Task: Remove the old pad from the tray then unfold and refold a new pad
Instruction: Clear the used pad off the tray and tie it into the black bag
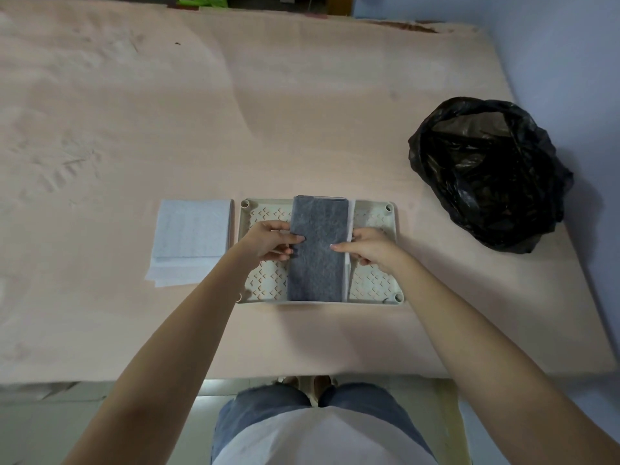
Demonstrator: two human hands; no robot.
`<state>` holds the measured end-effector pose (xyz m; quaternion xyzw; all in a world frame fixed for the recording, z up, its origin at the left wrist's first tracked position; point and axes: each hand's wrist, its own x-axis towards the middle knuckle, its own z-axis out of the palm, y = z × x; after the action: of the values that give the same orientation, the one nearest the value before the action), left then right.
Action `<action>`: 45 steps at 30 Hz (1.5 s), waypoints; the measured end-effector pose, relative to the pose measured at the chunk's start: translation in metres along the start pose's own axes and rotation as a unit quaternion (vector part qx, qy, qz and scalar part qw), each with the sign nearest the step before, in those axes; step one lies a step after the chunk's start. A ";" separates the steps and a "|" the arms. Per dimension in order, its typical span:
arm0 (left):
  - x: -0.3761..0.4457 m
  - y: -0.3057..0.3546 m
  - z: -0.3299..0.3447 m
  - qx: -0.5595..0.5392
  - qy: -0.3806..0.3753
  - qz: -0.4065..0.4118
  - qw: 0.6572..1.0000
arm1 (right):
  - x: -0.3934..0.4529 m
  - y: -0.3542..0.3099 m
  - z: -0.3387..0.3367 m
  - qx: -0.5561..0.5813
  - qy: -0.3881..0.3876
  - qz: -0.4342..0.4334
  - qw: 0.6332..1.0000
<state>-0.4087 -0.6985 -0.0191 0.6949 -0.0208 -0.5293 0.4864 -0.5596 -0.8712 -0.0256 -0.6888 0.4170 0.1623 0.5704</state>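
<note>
Head view: fingers (295, 238) seemingly pinch folded pad (318, 250).

left: pads (191, 239) | right: bag (486, 172) (well apart) | far table (235, 95) bare

Folded grey pad (318, 250) lengthwise across the pale patterned tray (372, 283)
</note>
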 end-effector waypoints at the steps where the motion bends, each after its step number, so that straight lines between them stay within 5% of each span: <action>1: -0.001 0.000 -0.001 0.019 0.001 -0.004 1.000 | -0.001 0.000 -0.001 0.009 0.006 -0.001 1.000; 8: -0.007 -0.001 0.004 -0.051 -0.083 -0.081 0.992 | -0.007 0.003 -0.002 0.045 0.005 0.022 0.999; 18: -0.006 -0.003 0.006 -0.054 -0.014 -0.109 0.992 | -0.010 -0.003 -0.001 0.191 0.000 0.103 0.976; 25: -0.002 -0.002 0.010 -0.014 -0.010 -0.011 1.000 | -0.012 -0.013 0.000 0.217 -0.043 0.051 0.974; 32: -0.003 -0.008 0.017 0.045 -0.006 0.040 0.998 | -0.011 -0.015 -0.008 0.275 -0.075 0.087 0.954; 45: -0.007 -0.020 0.026 0.165 0.034 0.096 0.981 | -0.009 0.002 0.013 0.067 0.061 0.006 0.996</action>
<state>-0.4415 -0.7015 -0.0268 0.7778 -0.1586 -0.4456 0.4140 -0.5636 -0.8553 -0.0245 -0.6548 0.4654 0.0948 0.5879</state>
